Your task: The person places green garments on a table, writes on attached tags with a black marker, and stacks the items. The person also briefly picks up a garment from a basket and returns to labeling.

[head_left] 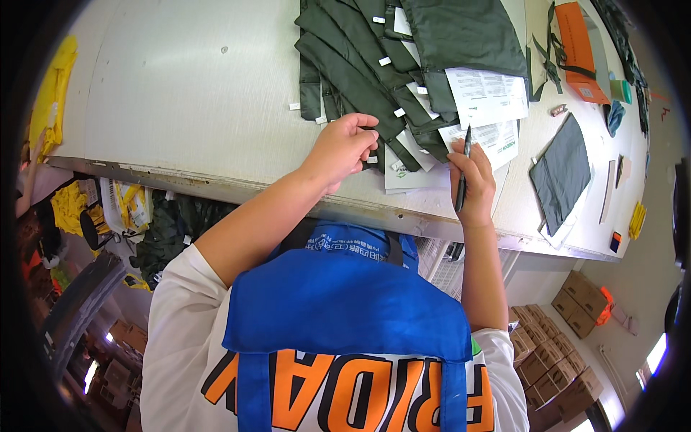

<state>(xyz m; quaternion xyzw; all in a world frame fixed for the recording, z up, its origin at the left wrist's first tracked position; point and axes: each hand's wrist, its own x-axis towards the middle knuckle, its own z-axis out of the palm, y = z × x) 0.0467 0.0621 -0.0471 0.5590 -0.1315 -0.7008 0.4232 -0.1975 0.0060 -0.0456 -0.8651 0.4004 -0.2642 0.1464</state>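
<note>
My left hand is at the near edge of a fanned pile of dark green cloth pouches with small white tags. Its thumb and fingers are curled together against the cloth, and whatever they pinch is hidden. In my right hand a black pen stands nearly upright, gripped between thumb and fingers. That hand rests beside printed white sheets, which stick out from under the topmost pouch. More white paper lies beneath the pile, close to the table's front edge.
On the white table, a separate dark green pouch lies at the right over paper. Behind it stands an orange box with dark straps. Yellow cloth lies at the far left. Cardboard boxes are stacked on the floor at right.
</note>
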